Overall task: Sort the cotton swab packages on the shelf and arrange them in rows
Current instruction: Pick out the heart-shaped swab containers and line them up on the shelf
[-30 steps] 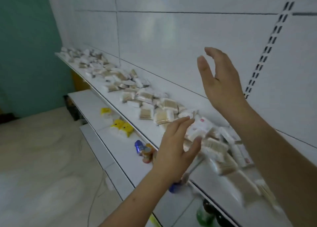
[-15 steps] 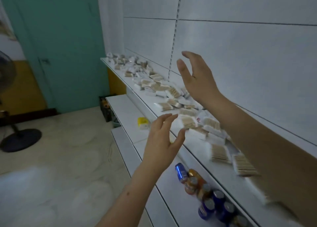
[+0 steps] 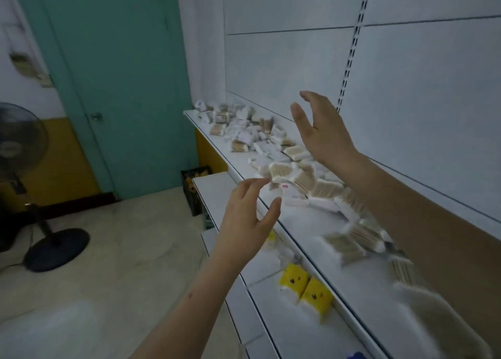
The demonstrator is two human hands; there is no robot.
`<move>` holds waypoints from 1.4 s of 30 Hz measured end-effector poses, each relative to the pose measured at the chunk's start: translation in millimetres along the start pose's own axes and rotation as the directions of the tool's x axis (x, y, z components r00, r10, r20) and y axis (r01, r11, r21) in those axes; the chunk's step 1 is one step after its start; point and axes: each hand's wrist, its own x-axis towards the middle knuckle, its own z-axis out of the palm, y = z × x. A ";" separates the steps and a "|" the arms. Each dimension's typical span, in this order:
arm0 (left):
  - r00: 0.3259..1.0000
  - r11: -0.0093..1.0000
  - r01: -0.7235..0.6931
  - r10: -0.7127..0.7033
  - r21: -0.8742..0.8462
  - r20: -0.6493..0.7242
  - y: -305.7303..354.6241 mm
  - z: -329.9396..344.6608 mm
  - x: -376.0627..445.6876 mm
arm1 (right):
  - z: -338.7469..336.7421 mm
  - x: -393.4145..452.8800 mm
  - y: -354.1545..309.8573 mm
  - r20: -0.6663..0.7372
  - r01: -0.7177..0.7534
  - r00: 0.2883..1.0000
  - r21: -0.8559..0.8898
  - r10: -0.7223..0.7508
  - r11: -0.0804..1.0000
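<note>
The cotton swab packages (image 3: pixel 282 172) lie in a loose, jumbled scatter along the upper shelf (image 3: pixel 314 231), running from its far end by the green door (image 3: pixel 119 82) to the near right, where they blur. None stands in a row yet, so the sorting looks barely begun.

Both hands are raised and hold nothing. The left hand (image 3: pixel 248 220) hovers near the shelf's front edge, its fingers (image 3: pixel 253 189) relaxed and apart, the fingertips just beside one swab package at the middle of the heap; whether they touch it cannot be told. The right hand (image 3: pixel 322 130) hangs above the packages near the back wall, its fingers (image 3: pixel 311 98) spread and slightly curved.

The step in hand appears to be the reach toward the pile. The next move probably calls for lowering both hands, picking a package out of the tangle and setting it square on a bare stretch of shelf, without knocking neighbours over the edge onto the yellow packets (image 3: pixel 306 288) on the shelf below.
</note>
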 end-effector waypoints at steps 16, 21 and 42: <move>0.999 1.000 0.029 -0.029 0.010 0.041 -241.1 -49.8 247.8 | 222.6 242.4 42.9 -0.047 -0.171 0.984 0.059 0.174 0.984; 0.996 0.998 -0.017 0.022 -0.060 0.087 -331.1 -62.3 323.2 | 293.0 297.8 65.3 -0.093 -0.290 0.953 -0.017 0.287 0.957; 0.963 0.996 -0.068 0.080 -0.057 0.258 -508.0 3.1 566.2 | 450.6 397.1 180.6 0.128 -0.370 0.850 -0.546 0.511 0.751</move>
